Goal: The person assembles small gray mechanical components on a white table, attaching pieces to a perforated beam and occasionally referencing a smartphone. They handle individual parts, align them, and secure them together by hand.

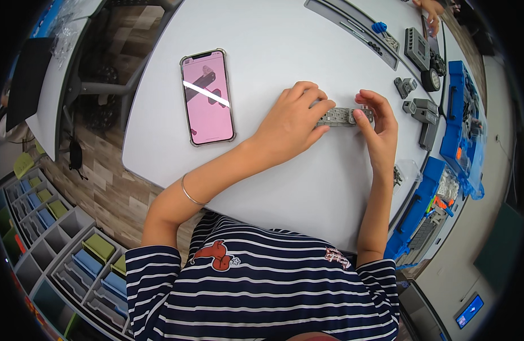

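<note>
Over the white table [262,62] my two hands meet at a grey studded building-brick assembly [337,117], long and narrow with holes along its side. My left hand [293,119] has its curled fingers and thumb on the assembly's left end, partly covering it. Thumb and bent fingers of my right hand [378,122] close round its right end. To the left lies a phone [208,99] in a clear case, its pink screen showing a picture of dark and grey building pieces.
On the right stand grey motor-like blocks [425,113], a grey controller brick [416,48] and a black wheel [430,79]. Blue part boxes [409,216] line the right edge. A tray [353,23] with rods sits at the back. Another person's hand [430,11] shows at the far right.
</note>
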A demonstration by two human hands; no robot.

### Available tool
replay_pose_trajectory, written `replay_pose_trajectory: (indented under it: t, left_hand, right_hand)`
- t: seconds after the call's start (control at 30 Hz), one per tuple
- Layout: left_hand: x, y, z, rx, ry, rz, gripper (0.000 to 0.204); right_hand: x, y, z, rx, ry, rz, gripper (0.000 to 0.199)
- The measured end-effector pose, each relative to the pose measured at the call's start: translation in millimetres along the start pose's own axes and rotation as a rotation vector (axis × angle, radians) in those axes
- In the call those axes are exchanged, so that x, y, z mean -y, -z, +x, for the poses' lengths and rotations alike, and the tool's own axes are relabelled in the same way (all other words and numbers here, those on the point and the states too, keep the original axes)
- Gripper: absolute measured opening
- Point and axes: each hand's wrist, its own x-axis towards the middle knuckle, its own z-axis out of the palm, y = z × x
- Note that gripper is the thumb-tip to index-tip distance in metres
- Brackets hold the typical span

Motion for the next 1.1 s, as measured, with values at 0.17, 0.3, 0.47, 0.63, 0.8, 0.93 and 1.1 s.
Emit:
replay_pose_trajectory:
  t: [0.17,0.3,0.47,0.63,0.8,0.93,1.1]
  left_hand:
    - [0,0,0,-0.003,-0.01,-0.02,0.042]
    - [1,-1,1,-0.001,-0.026,-0.078,0.041]
    - [2,-3,1,-0.009,-0.05,-0.123,0.036]
    - [3,-3,0,0.01,-0.055,-0.097,0.034]
    - [2,0,-2,0.062,0.004,-0.209,0.033]
    - [2,2,-2,0.137,0.13,-0.279,0.038]
    - [4,8,2,0.242,0.269,-0.364,0.042]
  right_hand:
    - [7,9,3,0.141,-0.101,-0.023,0.027]
    - [12,12,3,0.198,-0.055,-0.184,0.021]
    - [15,14,2,0.26,-0.03,-0.255,0.019]
    - [20,13,-1,0.275,-0.026,-0.245,0.018]
    - [26,6,-5,0.328,0.01,-0.217,0.018]
    - [31,0,-8,0.355,0.05,-0.28,0.018]
    - [35,-5,-11,0.354,0.078,-0.265,0.018]
